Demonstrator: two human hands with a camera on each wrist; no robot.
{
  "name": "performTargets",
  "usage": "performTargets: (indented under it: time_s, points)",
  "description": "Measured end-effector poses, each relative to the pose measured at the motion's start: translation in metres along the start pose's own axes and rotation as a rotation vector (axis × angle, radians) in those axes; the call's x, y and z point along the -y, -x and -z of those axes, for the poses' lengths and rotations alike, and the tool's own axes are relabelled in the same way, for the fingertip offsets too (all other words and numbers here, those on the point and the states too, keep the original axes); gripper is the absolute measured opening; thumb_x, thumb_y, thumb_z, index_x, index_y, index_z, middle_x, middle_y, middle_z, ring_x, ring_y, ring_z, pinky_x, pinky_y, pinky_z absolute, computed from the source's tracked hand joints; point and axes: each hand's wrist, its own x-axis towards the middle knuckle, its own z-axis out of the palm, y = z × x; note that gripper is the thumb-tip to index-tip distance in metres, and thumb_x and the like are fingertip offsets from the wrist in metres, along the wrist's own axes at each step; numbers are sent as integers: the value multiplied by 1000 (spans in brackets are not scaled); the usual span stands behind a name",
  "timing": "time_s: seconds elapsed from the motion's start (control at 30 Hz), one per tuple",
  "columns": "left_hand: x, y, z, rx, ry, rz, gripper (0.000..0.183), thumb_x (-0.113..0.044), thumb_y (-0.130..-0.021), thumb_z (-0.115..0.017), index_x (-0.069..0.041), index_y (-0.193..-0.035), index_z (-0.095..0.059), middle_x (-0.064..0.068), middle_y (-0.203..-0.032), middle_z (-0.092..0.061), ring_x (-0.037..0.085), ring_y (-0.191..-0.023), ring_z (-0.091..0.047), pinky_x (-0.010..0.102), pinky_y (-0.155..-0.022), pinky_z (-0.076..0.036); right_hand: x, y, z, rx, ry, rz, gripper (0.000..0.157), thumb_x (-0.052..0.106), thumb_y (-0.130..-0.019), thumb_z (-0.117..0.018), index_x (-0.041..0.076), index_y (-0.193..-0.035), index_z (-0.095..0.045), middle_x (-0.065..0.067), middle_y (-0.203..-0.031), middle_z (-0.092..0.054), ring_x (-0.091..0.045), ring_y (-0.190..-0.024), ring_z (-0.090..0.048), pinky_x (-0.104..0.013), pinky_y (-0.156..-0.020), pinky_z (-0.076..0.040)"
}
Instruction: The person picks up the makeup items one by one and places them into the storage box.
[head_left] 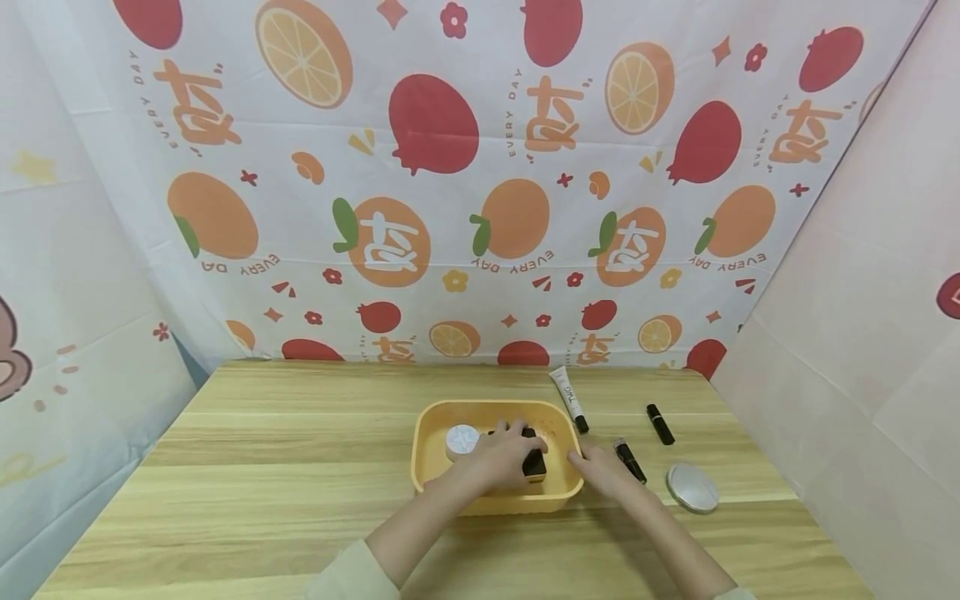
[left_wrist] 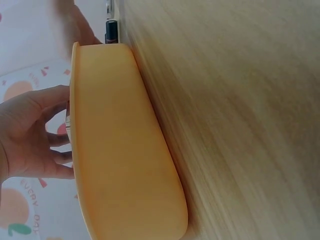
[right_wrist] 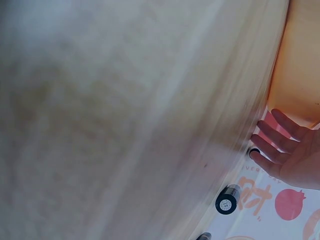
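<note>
A yellow plastic basin point(head_left: 491, 505) stands on the wooden table. My left hand point(head_left: 504, 457) reaches down into it and grips a black box point(head_left: 535, 463) with a gold-toned lower edge, mostly hidden under the fingers. Left of that hand, a round white case point(head_left: 462, 440) with a star pattern lies in the basin. At the basin's right side is my right hand point(head_left: 603, 473), its fingertips at the rim. The right wrist view shows this hand's fingers point(right_wrist: 281, 136) spread and fairly straight beside the basin's outer wall point(right_wrist: 300, 65).
Right of the basin lie a white tube point(head_left: 568, 398) with a black cap, a small black stick point(head_left: 660, 423), a black tube point(head_left: 630, 461) with a clear end and a round silver compact point(head_left: 692, 487). A fruit-printed cloth point(head_left: 465, 208) hangs behind the table point(head_left: 300, 467).
</note>
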Motion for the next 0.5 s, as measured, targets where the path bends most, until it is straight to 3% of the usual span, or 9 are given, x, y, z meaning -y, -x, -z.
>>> performTargets:
  time_s: [0.5]
  points:
    - [-1,0,-3,-2,-2,-1,44,-27,-72,-78,-28,-113,-63,8,-128,-46,30,-112,-44,45,-76,-49,-1,-2,-2,-19,6,-22,37,27,-94,-43,0,-115,-60,-1,-69,-52,-15,-56,-45,-29,-50,-40]
